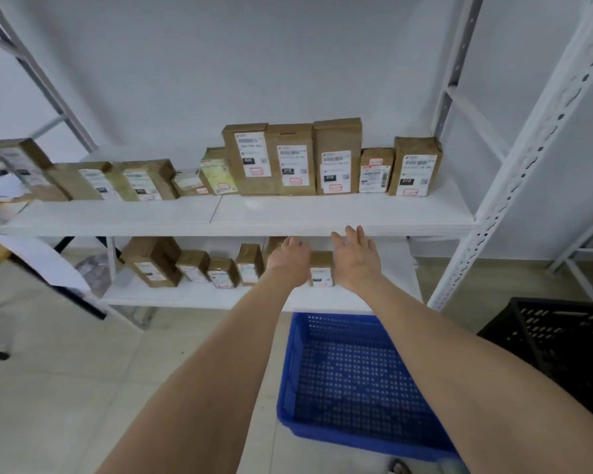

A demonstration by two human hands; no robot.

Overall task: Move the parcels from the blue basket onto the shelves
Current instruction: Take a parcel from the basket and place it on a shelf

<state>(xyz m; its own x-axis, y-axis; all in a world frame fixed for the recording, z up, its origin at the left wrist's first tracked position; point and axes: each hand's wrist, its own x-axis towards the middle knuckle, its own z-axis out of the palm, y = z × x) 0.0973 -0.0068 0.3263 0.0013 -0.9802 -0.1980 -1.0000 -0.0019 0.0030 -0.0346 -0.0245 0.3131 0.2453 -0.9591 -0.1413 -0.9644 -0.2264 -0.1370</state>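
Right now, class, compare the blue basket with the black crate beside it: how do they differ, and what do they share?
The blue basket is bright blue; the black crate is black.
The blue basket has small dot-like holes; the black crate has longer slots.
The blue basket's visible floor is bare; the black crate's inside is mostly out of view.
Both are perforated containers on the floor beside the shelving.

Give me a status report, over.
Left hand, right hand open at lower shelf. Parcels line it and upper shelf. Basket shows none. Nothing blocking.
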